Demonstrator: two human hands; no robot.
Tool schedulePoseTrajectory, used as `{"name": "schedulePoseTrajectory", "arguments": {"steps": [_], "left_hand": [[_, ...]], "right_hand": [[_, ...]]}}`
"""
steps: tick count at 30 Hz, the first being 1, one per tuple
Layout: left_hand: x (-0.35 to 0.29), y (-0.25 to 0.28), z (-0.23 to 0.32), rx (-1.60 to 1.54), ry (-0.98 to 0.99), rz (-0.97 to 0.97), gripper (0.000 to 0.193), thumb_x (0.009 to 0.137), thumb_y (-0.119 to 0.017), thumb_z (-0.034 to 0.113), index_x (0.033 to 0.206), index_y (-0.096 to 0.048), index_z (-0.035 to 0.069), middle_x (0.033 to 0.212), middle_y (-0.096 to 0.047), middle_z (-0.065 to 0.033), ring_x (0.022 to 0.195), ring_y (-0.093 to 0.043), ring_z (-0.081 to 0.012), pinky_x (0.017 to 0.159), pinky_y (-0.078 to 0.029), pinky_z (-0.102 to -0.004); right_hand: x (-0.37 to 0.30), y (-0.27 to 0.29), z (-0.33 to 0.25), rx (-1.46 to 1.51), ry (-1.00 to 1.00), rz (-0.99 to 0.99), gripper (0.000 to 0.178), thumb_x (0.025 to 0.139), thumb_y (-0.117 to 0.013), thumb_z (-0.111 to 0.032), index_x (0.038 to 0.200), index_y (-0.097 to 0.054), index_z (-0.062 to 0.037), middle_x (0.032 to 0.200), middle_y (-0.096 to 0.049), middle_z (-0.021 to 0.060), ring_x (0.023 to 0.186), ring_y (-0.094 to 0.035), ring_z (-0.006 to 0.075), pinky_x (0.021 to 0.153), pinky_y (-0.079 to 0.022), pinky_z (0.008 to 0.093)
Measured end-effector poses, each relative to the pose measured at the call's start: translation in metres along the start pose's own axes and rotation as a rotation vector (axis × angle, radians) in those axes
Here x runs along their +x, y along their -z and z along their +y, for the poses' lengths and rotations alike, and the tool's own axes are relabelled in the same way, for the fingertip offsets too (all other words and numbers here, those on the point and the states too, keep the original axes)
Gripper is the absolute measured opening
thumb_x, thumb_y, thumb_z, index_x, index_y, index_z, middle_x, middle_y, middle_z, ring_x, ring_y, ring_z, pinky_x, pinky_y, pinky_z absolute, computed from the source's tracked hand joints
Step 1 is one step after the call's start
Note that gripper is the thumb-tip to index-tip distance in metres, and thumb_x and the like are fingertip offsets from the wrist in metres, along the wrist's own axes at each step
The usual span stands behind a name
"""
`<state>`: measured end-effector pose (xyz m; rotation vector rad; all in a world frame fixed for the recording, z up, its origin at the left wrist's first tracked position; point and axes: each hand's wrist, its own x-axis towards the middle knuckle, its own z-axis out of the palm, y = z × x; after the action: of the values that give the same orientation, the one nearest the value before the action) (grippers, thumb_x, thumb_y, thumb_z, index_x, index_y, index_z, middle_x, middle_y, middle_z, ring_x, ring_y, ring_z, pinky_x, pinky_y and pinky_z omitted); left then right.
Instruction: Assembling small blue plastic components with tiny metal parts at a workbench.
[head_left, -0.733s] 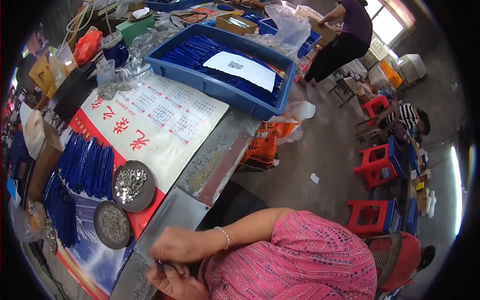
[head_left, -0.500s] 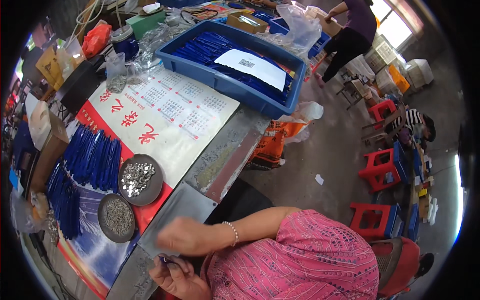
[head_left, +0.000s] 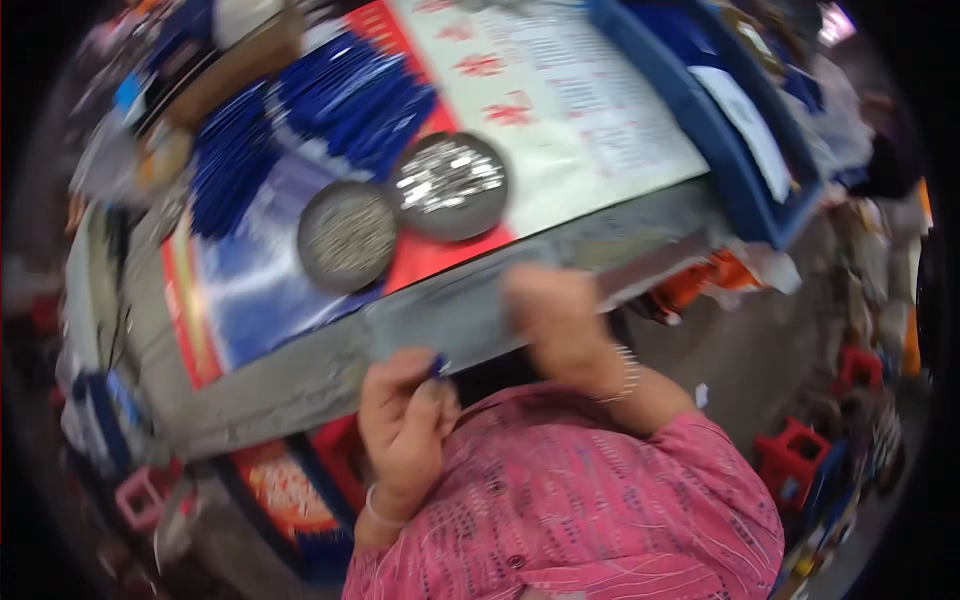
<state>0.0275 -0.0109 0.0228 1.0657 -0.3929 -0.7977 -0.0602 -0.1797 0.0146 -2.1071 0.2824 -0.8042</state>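
Note:
Close to the table's near edge, my left hand (head_left: 405, 415) is closed in a pinch. A small dark blue piece (head_left: 438, 366) pokes out between its thumb and fingers; its kind does not show. My right hand (head_left: 555, 310) hovers over the grey metal plate (head_left: 435, 315) at the table edge, and motion smears its fingers. Beyond the hands are two round dark dishes: one (head_left: 499, 215) holds shiny silver discs (head_left: 450, 178), the other (head_left: 310, 265) tiny metal parts (head_left: 350, 237). Behind them lie bundles of slim, glossy blue pieces (head_left: 350, 95).
A blue plastic tub (head_left: 735, 195) with a white paper (head_left: 745, 130) stands at the far right of the table. A printed calendar sheet (head_left: 570, 180) covers the tabletop. An orange bag (head_left: 695, 285) hangs below the edge. Red stools (head_left: 790, 460) stand on the floor at right.
The view has swung, so table and dishes now appear farther right and more level. Left hand still pinches the blue piece; the right hand is now farther from it.

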Motion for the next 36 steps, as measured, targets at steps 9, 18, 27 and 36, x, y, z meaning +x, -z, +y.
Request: {"name": "schedulePoseTrajectory", "arguments": {"steps": [9, 18, 27, 36], "left_hand": [[0.063, 0.017, 0.017, 0.866, -0.142, -0.294, 0.019, 0.085, -0.055, -0.002, 0.103, -0.06, -0.002, 0.086, -0.057, -0.0063, 0.069, -0.054, -0.0133, 0.06, -0.043, -0.0239], [0.1, -0.008, -0.008, 1.249, -0.4, -0.49, 0.015, 0.077, -0.06, -0.002, 0.092, -0.063, 0.002, 0.079, -0.055, -0.0117, 0.07, -0.057, -0.0274, 0.06, -0.046, -0.0334], [0.107, 0.005, 0.007, 1.457, -0.43, -0.655, 0.019, 0.076, -0.056, -0.002, 0.092, -0.062, 0.005, 0.081, -0.053, -0.0101, 0.068, -0.057, -0.028, 0.056, -0.045, -0.0364], [0.085, 0.03, 0.024, 1.523, -0.289, -0.521, 0.024, 0.074, -0.057, -0.002, 0.096, -0.062, 0.007, 0.082, -0.052, -0.0101, 0.066, -0.058, -0.0291, 0.054, -0.045, -0.0398]], "right_hand": [[-0.035, 0.026, 0.034, 0.062, -0.139, 0.133, 0.017, 0.094, -0.046, -0.015, 0.094, -0.051, 0.0008, 0.091, -0.048, 0.0075, 0.071, -0.045, 0.01, 0.064, -0.039, 0.0222], [-0.034, 0.022, 0.044, -0.009, 0.065, 0.248, 0.017, 0.09, -0.055, -0.018, 0.087, -0.054, -0.0006, 0.081, -0.057, 0.0135, 0.071, -0.052, 0.0267, 0.068, -0.044, 0.0344], [-0.028, 0.026, 0.043, -0.014, -0.037, 0.176, 0.017, 0.092, -0.05, -0.015, 0.086, -0.053, 0.0008, 0.083, -0.055, 0.013, 0.074, -0.053, 0.022, 0.067, -0.044, 0.0309], [-0.031, 0.027, 0.045, 0.017, 0.013, 0.197, 0.008, 0.085, -0.058, -0.008, 0.084, -0.054, -0.0015, 0.079, -0.056, 0.011, 0.068, -0.051, 0.0256, 0.063, -0.042, 0.0336]]}}
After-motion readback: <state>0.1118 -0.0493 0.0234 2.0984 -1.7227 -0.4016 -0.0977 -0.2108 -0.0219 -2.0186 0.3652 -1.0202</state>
